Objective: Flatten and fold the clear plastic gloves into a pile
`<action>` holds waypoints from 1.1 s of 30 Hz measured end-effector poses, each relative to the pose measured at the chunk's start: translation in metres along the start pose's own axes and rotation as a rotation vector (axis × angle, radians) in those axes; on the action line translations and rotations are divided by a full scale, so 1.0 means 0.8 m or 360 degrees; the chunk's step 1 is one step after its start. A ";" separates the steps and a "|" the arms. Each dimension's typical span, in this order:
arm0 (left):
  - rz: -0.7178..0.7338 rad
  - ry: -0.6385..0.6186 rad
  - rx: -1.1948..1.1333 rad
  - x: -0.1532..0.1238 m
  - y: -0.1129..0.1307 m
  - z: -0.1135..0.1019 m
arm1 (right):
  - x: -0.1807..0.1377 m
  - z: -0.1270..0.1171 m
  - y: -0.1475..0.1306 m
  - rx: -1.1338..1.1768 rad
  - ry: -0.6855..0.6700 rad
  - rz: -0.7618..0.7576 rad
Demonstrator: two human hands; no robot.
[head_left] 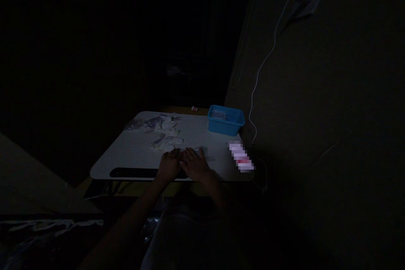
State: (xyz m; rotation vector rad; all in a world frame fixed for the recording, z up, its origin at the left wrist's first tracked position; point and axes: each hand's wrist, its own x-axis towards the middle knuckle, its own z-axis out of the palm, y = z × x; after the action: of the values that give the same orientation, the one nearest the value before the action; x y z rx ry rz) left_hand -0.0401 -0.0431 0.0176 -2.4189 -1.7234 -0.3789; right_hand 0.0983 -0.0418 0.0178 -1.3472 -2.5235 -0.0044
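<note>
The room is very dark. My left hand (169,163) and my right hand (195,163) rest side by side, palms down, near the front edge of a small white table (133,149). Their fingers lie stretched out flat and touch at the middle. A thin clear plastic piece (205,152) lies just beyond my right fingertips. Several pale gloves (166,135) lie in a loose heap beyond my left hand.
A blue plastic bin (226,120) stands at the table's far right corner. A blurred white and red pack (241,156) lies at the right edge. A dark slot (133,172) runs along the front edge. A white cable (262,67) hangs down the wall at right.
</note>
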 end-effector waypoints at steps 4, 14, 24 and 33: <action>-0.0008 0.0027 0.0004 0.000 0.001 0.001 | -0.006 -0.004 0.010 -0.0013 -0.0026 0.0085; -0.0037 0.0027 0.0033 0.001 0.002 0.005 | -0.034 -0.013 0.072 -0.0195 0.0064 0.0265; -0.0067 0.0032 -0.0130 0.000 -0.002 0.006 | -0.045 -0.017 0.083 -0.0126 0.0261 0.0322; -0.0038 0.0145 -0.0303 0.002 -0.009 0.008 | -0.049 -0.024 0.087 0.0006 0.0352 0.0317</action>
State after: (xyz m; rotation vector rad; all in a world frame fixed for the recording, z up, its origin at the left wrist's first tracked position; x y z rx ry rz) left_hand -0.0458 -0.0378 0.0114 -2.4662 -1.7511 -0.6750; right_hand 0.1802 -0.0370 0.0173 -1.5016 -2.2002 -0.1026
